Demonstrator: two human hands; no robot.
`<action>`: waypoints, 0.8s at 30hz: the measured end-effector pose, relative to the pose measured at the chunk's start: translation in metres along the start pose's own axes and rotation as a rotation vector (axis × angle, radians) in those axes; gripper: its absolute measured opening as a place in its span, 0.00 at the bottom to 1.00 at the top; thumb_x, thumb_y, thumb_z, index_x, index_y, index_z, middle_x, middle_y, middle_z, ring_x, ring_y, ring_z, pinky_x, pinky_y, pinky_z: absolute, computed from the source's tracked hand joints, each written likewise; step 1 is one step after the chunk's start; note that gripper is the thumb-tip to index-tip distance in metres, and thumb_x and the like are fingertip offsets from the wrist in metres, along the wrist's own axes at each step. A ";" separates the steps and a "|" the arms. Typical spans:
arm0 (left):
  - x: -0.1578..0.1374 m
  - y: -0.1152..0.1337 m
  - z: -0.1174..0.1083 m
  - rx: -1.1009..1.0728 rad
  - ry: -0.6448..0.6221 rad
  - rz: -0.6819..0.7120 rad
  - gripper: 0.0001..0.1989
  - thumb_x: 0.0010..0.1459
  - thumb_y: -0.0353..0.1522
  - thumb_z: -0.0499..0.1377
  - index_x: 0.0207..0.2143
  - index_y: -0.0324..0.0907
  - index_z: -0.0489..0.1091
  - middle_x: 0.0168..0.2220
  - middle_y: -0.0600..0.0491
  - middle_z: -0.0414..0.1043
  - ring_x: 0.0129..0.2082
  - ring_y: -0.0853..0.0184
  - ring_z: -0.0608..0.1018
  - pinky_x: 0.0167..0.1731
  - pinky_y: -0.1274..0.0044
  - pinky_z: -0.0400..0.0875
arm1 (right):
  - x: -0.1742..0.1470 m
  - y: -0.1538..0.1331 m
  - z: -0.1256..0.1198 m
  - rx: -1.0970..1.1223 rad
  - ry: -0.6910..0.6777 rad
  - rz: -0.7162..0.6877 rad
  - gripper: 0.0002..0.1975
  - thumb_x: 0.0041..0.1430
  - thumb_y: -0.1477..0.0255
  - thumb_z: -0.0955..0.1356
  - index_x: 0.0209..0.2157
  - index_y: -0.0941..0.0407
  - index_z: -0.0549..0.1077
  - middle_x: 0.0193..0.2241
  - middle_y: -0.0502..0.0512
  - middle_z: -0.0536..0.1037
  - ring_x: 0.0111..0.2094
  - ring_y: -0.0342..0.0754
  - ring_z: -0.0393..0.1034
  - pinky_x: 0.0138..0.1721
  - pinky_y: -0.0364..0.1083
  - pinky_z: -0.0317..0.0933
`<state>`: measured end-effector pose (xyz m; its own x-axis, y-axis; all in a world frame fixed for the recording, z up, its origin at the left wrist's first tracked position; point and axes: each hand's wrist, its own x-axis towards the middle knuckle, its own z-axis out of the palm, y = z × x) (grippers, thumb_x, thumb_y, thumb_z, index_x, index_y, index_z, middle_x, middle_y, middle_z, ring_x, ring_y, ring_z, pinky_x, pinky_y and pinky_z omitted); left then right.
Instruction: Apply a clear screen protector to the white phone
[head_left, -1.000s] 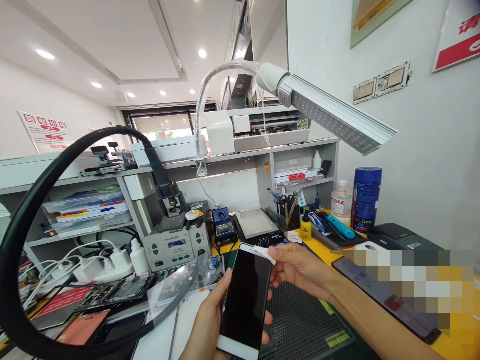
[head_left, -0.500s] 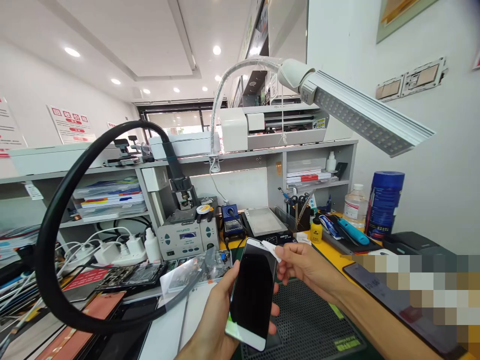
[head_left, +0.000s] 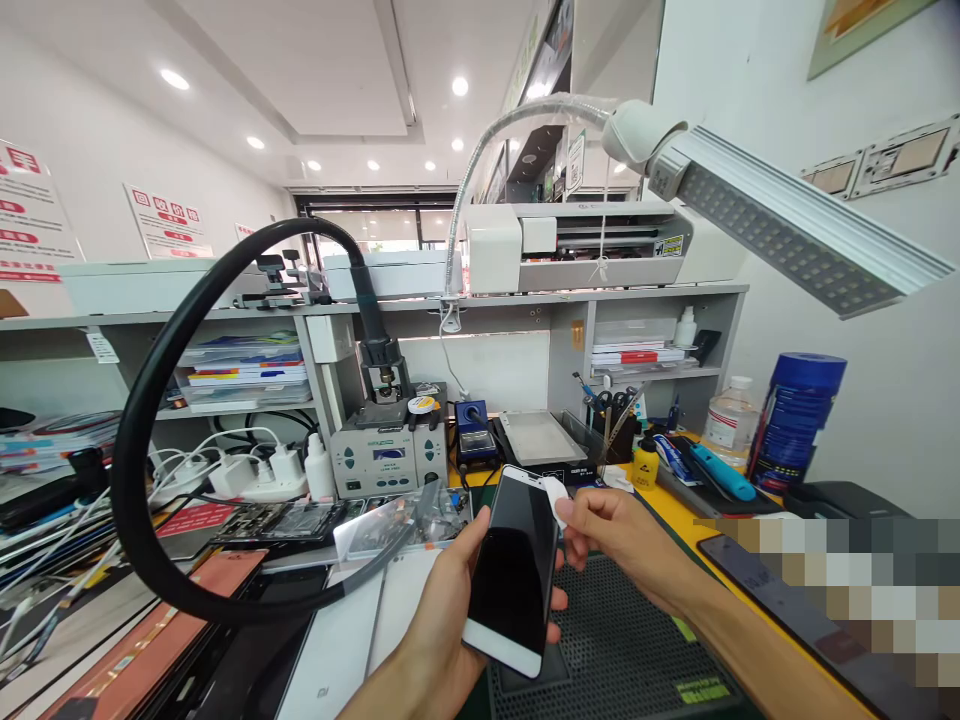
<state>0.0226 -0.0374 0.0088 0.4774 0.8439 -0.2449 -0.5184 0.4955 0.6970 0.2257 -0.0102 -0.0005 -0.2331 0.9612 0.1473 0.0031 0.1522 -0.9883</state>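
Above the dark perforated mat [head_left: 622,640] at the front of my bench, I hold a white smartphone [head_left: 516,565] in my left hand [head_left: 442,625]. My fingers wrap around its left edge and my thumb shows at its lower right side, so the grip is closed on the body of the phone. The screen is dark and faces me, with the top end tilted away toward the shelves. My right hand [head_left: 619,535] comes in from the right, its fingers pinched shut on a small white wipe [head_left: 556,497] that touches the phone's upper right corner.

Just behind the phone stands a grey soldering station [head_left: 388,455] with a thick black hose [head_left: 172,400] looping out to the left and back down toward me. Beside the station sits a small blue unit [head_left: 474,440], and next to that a flat heating plate [head_left: 541,440]. A yellow bottle [head_left: 644,463] and a cup of tools [head_left: 613,415] stand to the right of the plate, with a teal-handled tool [head_left: 721,473] lying on a tray near a clear bottle [head_left: 727,420] and a tall blue can [head_left: 799,420]. An LED lamp [head_left: 795,235] on a flexible neck hangs over the right side. To my left lie white chargers [head_left: 255,475], cables and dismantled phone parts [head_left: 292,520].
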 end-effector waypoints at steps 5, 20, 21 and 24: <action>0.000 0.001 -0.004 0.009 0.078 0.021 0.24 0.67 0.47 0.56 0.49 0.35 0.75 0.40 0.43 0.82 0.33 0.57 0.83 0.30 0.70 0.79 | -0.002 0.001 0.004 -0.013 -0.083 0.052 0.24 0.55 0.53 0.76 0.21 0.57 0.72 0.19 0.49 0.72 0.22 0.44 0.68 0.28 0.45 0.63; 0.002 0.002 -0.010 -0.048 0.133 0.070 0.23 0.66 0.47 0.58 0.50 0.37 0.76 0.40 0.47 0.83 0.40 0.58 0.83 0.41 0.73 0.74 | -0.007 0.013 0.020 -0.034 -0.236 0.224 0.25 0.53 0.53 0.77 0.19 0.59 0.73 0.14 0.49 0.70 0.15 0.39 0.61 0.19 0.41 0.55; 0.002 0.003 -0.011 -0.055 0.127 0.069 0.23 0.66 0.47 0.58 0.49 0.37 0.77 0.40 0.46 0.83 0.40 0.57 0.83 0.41 0.73 0.75 | -0.008 0.014 0.021 -0.046 -0.257 0.233 0.25 0.53 0.53 0.77 0.19 0.59 0.74 0.14 0.49 0.70 0.14 0.39 0.61 0.18 0.41 0.54; 0.003 0.005 -0.011 -0.078 0.104 0.075 0.23 0.67 0.47 0.57 0.49 0.36 0.77 0.40 0.45 0.83 0.39 0.57 0.83 0.41 0.72 0.75 | -0.012 0.018 0.025 -0.081 -0.342 0.257 0.25 0.54 0.53 0.76 0.20 0.60 0.76 0.14 0.50 0.70 0.14 0.39 0.62 0.18 0.39 0.53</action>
<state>0.0136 -0.0298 0.0036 0.3612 0.8941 -0.2650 -0.6058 0.4410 0.6622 0.2043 -0.0244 -0.0214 -0.5236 0.8406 -0.1382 0.1767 -0.0515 -0.9829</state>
